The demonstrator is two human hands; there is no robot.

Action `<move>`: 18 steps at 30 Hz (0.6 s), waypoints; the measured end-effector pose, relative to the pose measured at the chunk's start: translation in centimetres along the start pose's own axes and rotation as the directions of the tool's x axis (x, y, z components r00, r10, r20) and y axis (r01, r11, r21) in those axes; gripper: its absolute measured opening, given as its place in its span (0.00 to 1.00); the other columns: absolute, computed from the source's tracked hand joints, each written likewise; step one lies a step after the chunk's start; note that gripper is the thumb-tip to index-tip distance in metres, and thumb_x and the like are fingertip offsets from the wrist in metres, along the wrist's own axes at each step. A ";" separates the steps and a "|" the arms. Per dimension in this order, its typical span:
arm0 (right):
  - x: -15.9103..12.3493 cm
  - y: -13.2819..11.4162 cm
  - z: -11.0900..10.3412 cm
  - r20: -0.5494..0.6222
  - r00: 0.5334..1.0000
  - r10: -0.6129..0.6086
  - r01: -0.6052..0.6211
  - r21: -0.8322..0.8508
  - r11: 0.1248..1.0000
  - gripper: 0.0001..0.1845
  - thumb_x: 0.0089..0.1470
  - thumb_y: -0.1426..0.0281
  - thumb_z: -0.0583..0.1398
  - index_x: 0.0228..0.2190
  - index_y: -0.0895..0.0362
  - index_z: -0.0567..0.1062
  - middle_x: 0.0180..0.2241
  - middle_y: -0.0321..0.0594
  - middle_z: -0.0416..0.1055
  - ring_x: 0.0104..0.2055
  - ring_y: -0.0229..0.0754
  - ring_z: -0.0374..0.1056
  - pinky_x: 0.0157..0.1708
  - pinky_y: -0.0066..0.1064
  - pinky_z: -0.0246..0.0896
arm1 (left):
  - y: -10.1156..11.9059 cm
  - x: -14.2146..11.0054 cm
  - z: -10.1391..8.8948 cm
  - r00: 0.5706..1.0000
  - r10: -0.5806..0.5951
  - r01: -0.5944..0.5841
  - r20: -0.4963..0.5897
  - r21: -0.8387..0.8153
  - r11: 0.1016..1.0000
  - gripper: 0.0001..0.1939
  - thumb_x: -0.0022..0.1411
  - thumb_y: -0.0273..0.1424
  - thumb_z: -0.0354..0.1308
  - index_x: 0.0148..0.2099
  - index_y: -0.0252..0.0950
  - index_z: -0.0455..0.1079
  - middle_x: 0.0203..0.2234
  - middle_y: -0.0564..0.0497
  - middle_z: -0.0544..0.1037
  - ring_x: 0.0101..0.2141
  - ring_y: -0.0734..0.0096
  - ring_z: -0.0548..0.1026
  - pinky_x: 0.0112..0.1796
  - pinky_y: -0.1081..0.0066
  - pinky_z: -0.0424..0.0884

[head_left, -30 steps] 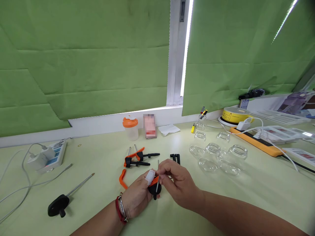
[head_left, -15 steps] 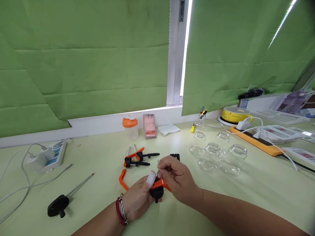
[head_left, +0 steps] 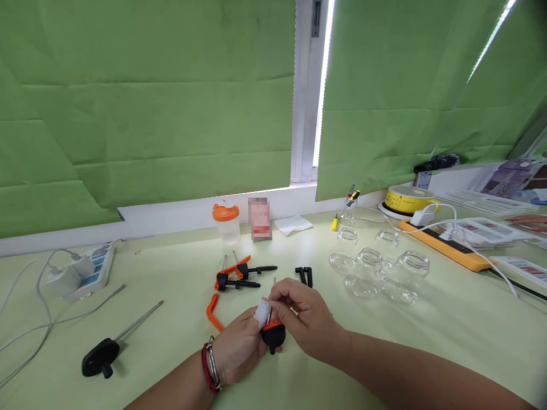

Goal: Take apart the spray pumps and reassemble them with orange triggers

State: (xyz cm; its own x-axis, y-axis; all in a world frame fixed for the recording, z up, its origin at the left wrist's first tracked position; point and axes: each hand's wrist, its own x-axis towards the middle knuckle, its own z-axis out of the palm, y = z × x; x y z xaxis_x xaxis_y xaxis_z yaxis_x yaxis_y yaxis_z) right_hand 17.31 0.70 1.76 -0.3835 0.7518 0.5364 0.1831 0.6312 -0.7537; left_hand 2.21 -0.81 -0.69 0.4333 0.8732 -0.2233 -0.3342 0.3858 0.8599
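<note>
My left hand (head_left: 238, 346), with a white wrap on its thumb, is closed around a round black part (head_left: 273, 338) with a short stub below. An orange piece (head_left: 272, 325) sits on top of that part. The fingers of my right hand (head_left: 305, 319) are pinched at a thin metal rod (head_left: 269, 314) rising from the orange piece. Behind my hands lie two black-and-orange assemblies (head_left: 237, 283) with metal rods. A bent orange piece (head_left: 212, 312) rests left of them. Two black pegs (head_left: 304, 275) lie just beyond my right hand.
At left lies a black-bodied part with a long metal rod (head_left: 101, 357), near a white power strip (head_left: 96, 270) and cables. Several glass jars (head_left: 368, 263) stand at right, before an orange power strip (head_left: 453, 246). An orange-lidded cup (head_left: 226, 222) stands at the back. Another person's hand (head_left: 530, 222) shows at far right.
My right hand has shifted slightly left and down over the rod. The orange piece is now more covered, and more of the black pegs shows. A person's hand has appeared at far right.
</note>
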 end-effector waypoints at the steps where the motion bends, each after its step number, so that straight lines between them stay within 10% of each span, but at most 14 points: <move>1: 0.0 0.0 0.0 0.010 1.000 0.003 -0.003 -0.010 1.000 0.05 0.54 0.74 0.53 0.32 0.55 0.69 0.28 0.35 0.66 0.30 0.34 0.62 0.31 0.27 0.60 | -0.1 0.0 -0.1 1.000 -0.001 0.001 0.007 -0.002 1.000 0.24 0.52 0.53 0.55 0.29 0.35 0.62 0.24 0.54 0.62 0.27 0.73 0.63 0.30 0.69 0.64; 18: -0.5 0.2 0.5 0.089 0.992 -0.085 0.090 -0.060 0.994 0.11 0.52 0.78 0.54 0.32 0.56 0.75 0.38 0.41 0.68 0.38 0.36 0.67 0.38 0.26 0.65 | 0.0 0.1 -0.2 0.999 -0.033 0.032 -0.025 -0.041 0.999 0.17 0.52 0.44 0.60 0.32 0.35 0.64 0.25 0.53 0.68 0.26 0.74 0.65 0.29 0.71 0.62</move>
State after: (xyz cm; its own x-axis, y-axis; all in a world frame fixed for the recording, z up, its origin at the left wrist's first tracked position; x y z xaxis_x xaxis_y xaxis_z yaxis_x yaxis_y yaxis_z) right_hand 17.04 0.41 1.12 -0.4763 0.6758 0.5625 0.2020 0.7067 -0.6781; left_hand 2.08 -0.68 -0.74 0.4235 0.8669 -0.2630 -0.3537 0.4255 0.8330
